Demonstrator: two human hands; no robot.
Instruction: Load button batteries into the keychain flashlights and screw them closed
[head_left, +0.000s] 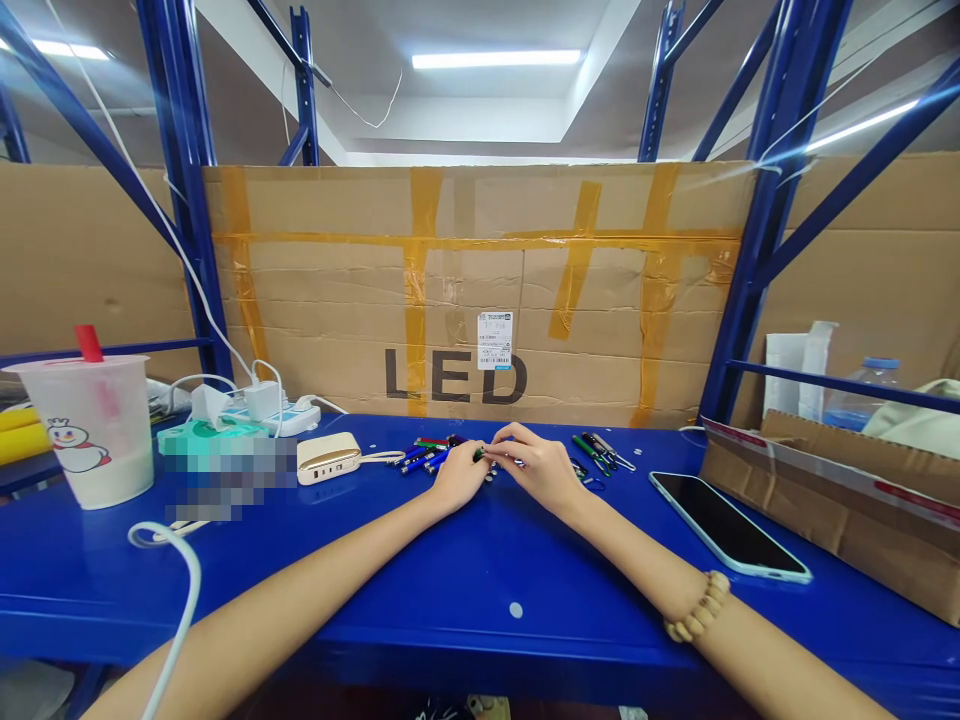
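On the blue bench [517,560], your left fingers [472,468] are gripping a dark-green piece [478,454]; whether your right fingers [517,451] are pinching it isn't showing.

One phone [731,527], one cup [120,425], one bracelet [699,608], pens [414,462] too clustered to count

You are stationed in what appears to be a storeroom or small warehouse, fitted out for handwork. Evidence before you: blue metal rack uprights [175,80] with diagonal braces [862,178]; a blue metal shelf [420,610] serving as your work surface; a broad cardboard panel [337,300] printed "LED", bearing packing tape [420,280] and a label [495,340]; a tube light [495,60] overhead; a power strip [292,420] on your left.
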